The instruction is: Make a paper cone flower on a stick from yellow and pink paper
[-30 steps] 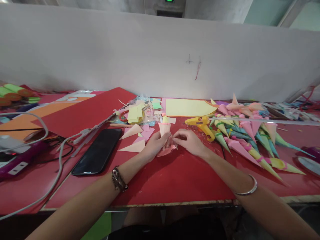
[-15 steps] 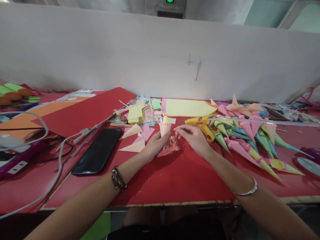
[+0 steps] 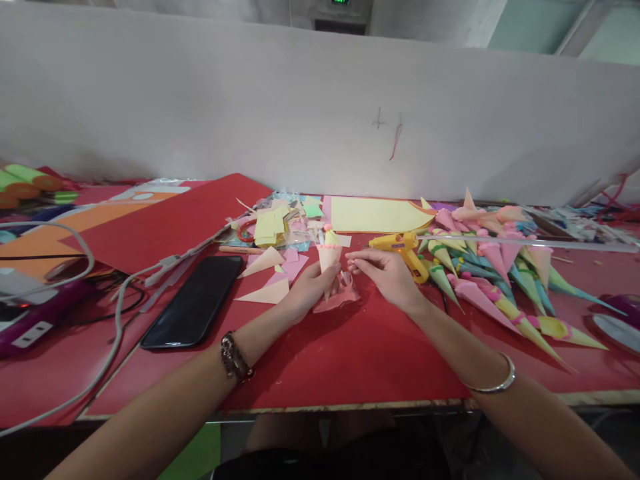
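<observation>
A cream paper cone (image 3: 329, 259) stands upright in my left hand (image 3: 311, 288), whose fingers are wrapped round it. Pink trim runs along the cone's rim, and a small yellow and pink tip pokes out of the top. Just to the right, my right hand (image 3: 381, 273) has its thumb and forefinger pinched together near the cone; whatever they hold is too small to make out. Beneath the hands lies a crumpled clear plastic wrapper (image 3: 345, 297). Behind my right hand rests a yellow glue gun (image 3: 407, 252).
Many finished paper cones (image 3: 495, 260) are heaped at the right. A black phone (image 3: 195, 303) lies left of my hands, beside cut paper pieces (image 3: 265, 292). Yellow paper sheets (image 3: 375, 215) sit by the white partition (image 3: 320, 113). White cables (image 3: 120, 320) and a purple power strip (image 3: 50, 313) are far left.
My right hand has shifted very slightly left toward the cone. My left hand keeps hold of the cone in nearly the same place.
</observation>
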Demonstrator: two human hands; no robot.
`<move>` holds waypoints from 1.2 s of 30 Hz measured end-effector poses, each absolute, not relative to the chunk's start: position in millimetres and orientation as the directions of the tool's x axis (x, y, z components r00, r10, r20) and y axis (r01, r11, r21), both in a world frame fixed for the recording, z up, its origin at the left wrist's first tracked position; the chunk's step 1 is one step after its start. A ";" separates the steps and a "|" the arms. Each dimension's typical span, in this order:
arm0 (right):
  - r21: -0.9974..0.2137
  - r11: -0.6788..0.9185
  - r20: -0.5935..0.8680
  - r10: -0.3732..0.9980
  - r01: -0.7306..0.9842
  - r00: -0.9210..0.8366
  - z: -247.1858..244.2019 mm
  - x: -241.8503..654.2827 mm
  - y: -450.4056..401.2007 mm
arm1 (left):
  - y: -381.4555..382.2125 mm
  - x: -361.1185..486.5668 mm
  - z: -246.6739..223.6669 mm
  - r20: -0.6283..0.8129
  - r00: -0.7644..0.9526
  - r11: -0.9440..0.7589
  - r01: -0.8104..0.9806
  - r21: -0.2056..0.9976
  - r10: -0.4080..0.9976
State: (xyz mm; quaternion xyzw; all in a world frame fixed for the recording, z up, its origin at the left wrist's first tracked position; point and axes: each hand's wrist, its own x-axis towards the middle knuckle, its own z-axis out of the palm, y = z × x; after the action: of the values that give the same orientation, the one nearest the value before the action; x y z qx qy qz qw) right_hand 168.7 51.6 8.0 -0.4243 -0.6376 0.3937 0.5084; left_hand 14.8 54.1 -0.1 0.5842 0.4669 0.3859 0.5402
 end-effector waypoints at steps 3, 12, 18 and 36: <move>-0.942 0.318 0.305 0.944 0.108 -0.124 8.5 167.6 50.3 | 54.8 14.0 -1.8 -0.063 0.272 0.025 0.142 0.990 0.960; -0.936 0.351 0.353 0.930 -0.037 -0.104 8.2 165.3 50.2 | 55.1 14.4 0.0 -0.082 0.274 0.040 0.154 0.987 0.958; -0.925 0.379 0.376 0.918 0.003 -0.125 9.6 164.6 47.2 | 51.7 16.0 6.2 -0.090 0.253 0.052 0.151 0.987 0.963; -0.960 0.277 0.281 0.941 -0.045 -0.191 8.2 161.9 46.0 | 55.7 13.6 -2.4 0.011 0.298 -0.013 0.006 1.000 0.954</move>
State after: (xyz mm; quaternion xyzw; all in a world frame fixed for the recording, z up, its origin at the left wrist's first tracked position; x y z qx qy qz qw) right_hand 161.9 46.0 8.2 -0.3682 -0.6079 0.4750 0.5188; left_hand 13.6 55.7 -2.4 0.5748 0.4177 0.4199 0.5647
